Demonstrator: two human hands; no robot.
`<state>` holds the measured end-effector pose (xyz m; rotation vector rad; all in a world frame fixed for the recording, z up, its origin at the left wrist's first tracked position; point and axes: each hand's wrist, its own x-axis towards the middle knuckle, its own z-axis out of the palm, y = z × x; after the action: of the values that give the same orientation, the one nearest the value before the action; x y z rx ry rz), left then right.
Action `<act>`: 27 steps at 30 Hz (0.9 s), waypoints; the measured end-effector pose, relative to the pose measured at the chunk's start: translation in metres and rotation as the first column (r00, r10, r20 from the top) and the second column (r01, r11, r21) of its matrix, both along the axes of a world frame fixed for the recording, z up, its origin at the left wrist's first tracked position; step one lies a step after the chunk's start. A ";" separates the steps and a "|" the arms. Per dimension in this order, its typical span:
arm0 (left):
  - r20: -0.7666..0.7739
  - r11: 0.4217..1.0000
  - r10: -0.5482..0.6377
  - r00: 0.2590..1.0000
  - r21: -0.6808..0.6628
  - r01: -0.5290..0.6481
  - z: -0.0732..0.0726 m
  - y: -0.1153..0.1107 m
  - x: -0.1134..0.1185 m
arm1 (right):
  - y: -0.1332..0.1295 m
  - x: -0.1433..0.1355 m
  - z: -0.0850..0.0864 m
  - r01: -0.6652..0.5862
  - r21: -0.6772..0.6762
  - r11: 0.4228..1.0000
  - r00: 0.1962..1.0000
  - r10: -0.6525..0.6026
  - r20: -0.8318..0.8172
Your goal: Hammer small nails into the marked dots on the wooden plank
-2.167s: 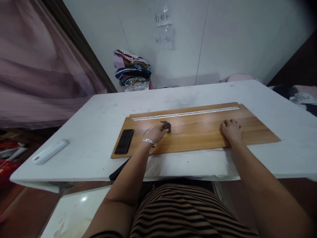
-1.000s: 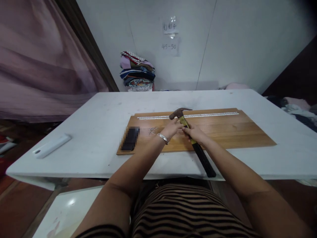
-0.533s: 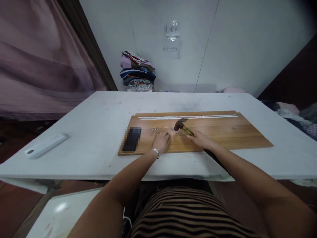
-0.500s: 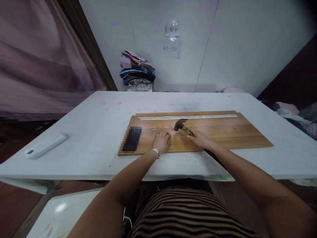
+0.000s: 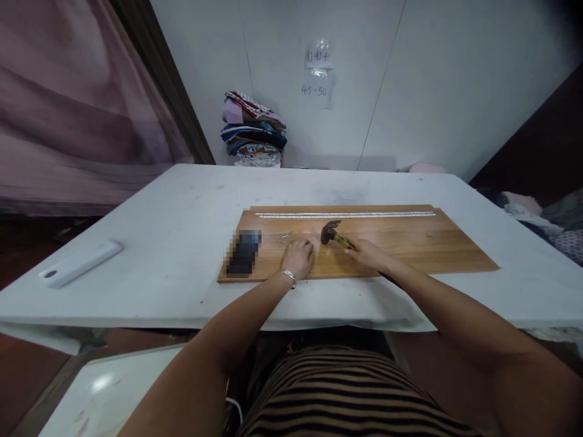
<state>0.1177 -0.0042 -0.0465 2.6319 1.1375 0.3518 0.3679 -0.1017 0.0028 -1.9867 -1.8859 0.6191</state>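
Observation:
My right hand is closed round the handle of a claw hammer. The hammer's dark head is low over the wooden board, and its lower face hides the spot beneath. Whether it touches the wood, I cannot tell. On the board, left of the hammer head, my left hand rests with its fingers curled in. What those fingers hold, if anything, is hidden. Several loose nails lie just beyond my left hand.
Two narrow white strips run along the board's far side. A blurred dark phone-like object lies at its left end. On the white table is a long white plastic object. Folded cloths are stacked by the wall.
The hammer head has come down slightly toward the board. My left hand stays in nearly the same place, and the camera view has shifted a little.

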 end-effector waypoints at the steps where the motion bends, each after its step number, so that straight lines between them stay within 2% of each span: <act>1: 0.003 1.000 -0.002 1.000 0.003 0.002 0.000 0.002 0.000 | 0.000 0.000 -0.001 0.007 -0.005 1.000 1.000 -0.007 0.001; 7: -0.033 0.999 -0.017 0.999 0.036 0.018 -0.001 0.021 0.008 | 0.001 0.002 -0.001 0.027 0.062 0.998 0.997 -0.023 -0.075; 10: -0.038 0.998 -0.025 0.999 0.062 0.027 -0.006 0.027 0.012 | 0.002 0.002 -0.003 0.054 0.045 0.998 0.994 -0.050 -0.099; 18: -0.009 0.999 -0.003 1.000 0.051 0.003 -0.018 0.027 0.012 | 0.000 -0.001 -0.023 0.066 0.078 0.995 0.993 -0.057 -0.107; 22: -0.025 0.999 -0.004 1.000 0.054 0.005 -0.017 0.027 0.013 | 0.000 -0.003 -0.024 0.074 0.026 0.997 0.996 -0.073 -0.054; 27: -0.033 0.998 -0.021 0.999 0.056 0.023 -0.016 0.029 0.013 | 0.000 -0.004 -0.020 0.065 0.054 0.996 0.995 -0.061 -0.074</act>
<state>0.1310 0.0245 -0.0629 2.7060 1.1231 0.3434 0.3640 -0.1018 -0.0174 -1.9536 -1.7714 0.6057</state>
